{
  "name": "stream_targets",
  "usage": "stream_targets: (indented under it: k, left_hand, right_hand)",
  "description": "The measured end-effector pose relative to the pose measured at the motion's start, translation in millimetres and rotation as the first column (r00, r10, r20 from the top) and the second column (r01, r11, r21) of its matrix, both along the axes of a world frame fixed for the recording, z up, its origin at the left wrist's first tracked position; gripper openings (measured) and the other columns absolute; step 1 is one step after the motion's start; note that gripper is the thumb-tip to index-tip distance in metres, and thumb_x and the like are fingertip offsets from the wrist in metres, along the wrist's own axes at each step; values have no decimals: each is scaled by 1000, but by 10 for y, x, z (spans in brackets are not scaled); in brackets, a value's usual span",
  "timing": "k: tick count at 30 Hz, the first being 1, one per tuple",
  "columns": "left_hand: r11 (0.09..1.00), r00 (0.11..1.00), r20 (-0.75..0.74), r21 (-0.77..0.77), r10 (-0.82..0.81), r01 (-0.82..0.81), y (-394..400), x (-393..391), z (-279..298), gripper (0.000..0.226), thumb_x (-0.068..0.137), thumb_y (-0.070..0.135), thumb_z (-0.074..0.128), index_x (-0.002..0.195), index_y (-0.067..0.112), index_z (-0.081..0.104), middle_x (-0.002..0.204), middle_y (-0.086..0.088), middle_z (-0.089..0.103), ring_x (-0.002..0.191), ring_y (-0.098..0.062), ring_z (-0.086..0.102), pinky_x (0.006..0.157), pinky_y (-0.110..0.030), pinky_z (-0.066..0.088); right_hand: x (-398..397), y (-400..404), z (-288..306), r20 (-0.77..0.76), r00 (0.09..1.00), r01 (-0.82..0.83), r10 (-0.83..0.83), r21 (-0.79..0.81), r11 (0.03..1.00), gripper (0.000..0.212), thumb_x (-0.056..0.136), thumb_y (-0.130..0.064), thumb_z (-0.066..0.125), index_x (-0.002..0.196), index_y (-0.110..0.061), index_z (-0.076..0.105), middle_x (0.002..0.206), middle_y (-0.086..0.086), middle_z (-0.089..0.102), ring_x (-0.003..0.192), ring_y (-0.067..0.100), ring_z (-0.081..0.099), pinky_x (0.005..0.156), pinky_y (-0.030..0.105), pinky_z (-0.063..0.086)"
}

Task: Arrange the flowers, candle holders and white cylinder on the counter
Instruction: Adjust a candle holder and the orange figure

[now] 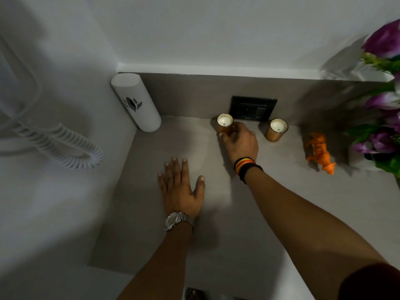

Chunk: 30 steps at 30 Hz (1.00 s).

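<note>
A white cylinder [136,102] with a dark flower logo stands in the counter's back left corner. Two gold candle holders with white wax stand by the back wall. My right hand [239,140] wraps its fingers around the left candle holder [224,123]. The right candle holder [277,129] stands free beside it. Purple flowers with green leaves [383,118] sit in a white pot at the right edge. My left hand [180,188] lies flat on the grey counter [249,213], fingers spread, holding nothing.
An orange toy tiger [320,153] stands between the right candle holder and the flower pot. A black wall socket [252,108] sits behind the candles. A white coiled cord [62,146] hangs on the left wall.
</note>
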<state>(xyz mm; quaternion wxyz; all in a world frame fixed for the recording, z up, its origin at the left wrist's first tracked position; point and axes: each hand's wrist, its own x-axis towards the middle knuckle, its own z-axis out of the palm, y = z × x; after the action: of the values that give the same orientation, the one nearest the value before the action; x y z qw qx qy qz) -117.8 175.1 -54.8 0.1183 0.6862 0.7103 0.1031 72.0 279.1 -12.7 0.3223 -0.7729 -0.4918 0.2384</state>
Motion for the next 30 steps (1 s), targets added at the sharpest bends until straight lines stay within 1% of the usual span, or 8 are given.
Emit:
stream_targets:
  k: [3,6,9,12,17,23,27,30]
  left_hand:
    - [1000,1000,-7,-1,1,-1,-4,2,8,79,98,66,25,165,26,11,175,-6,1,161,-27,-6,130,-52,-5]
    - [1000,1000,-22,-11,0,0,-9,-3,15,79,99,66,23,165,27,8,175,-5,-1,161,-27,-7,130,-52,-6]
    - [1000,1000,-31,-12,1,-1,-2,0,8,80,98,67,22,165,26,7,175,-6,-1,161,-28,-6,130,-53,-3]
    - [1000,999,-46,-4,3,-3,-3,-3,-9,80,98,67,22,165,25,8,175,-7,1,161,-29,-3,130,-54,-1]
    - [1000,999,-41,20,2,-1,-13,-1,-19,79,99,66,25,165,24,12,175,-8,5,161,-29,0,130,-54,0]
    - [1000,999,-50,16,8,-7,-5,1,-29,79,99,66,26,165,24,14,175,-8,7,161,-30,1,130,-53,0]
    - [1000,998,-57,5,7,-7,-3,10,-21,79,99,66,25,165,24,14,175,-9,7,161,-31,2,130,-54,1]
    - [1000,998,-64,9,7,-6,-5,9,-12,79,98,66,24,165,23,16,174,-10,9,161,-31,4,130,-55,3]
  right_hand:
    - [23,-251,58,-135,990,51,-46,32,998,55,92,-41,75,138,-15,59,133,7,68,123,26,61,104,42,53]
    - [212,-611,59,-240,930,305,-280,77,949,41,94,-30,74,130,-15,61,131,5,63,111,18,61,104,40,53]
    - [491,-688,94,-281,842,492,-460,55,869,54,92,-23,76,139,-11,51,139,10,55,112,18,56,107,34,47]
    - [688,-506,125,-293,829,500,-476,8,866,76,87,-27,81,151,-12,43,147,11,55,133,28,56,116,41,43]
    - [768,-364,82,-229,871,449,-435,10,893,55,92,-25,76,142,-13,54,141,12,61,129,32,60,110,43,47]
    - [811,-351,18,-212,887,421,-410,8,907,54,94,-26,73,143,-13,54,142,12,59,131,32,57,112,44,46]
    - [707,-699,66,-339,855,416,-391,-1,909,63,91,-29,78,145,-16,50,146,8,57,133,26,55,114,44,45]
    - [704,-1296,42,-399,776,534,-489,0,846,48,89,-32,80,129,-16,60,126,4,65,115,22,62,106,41,51]
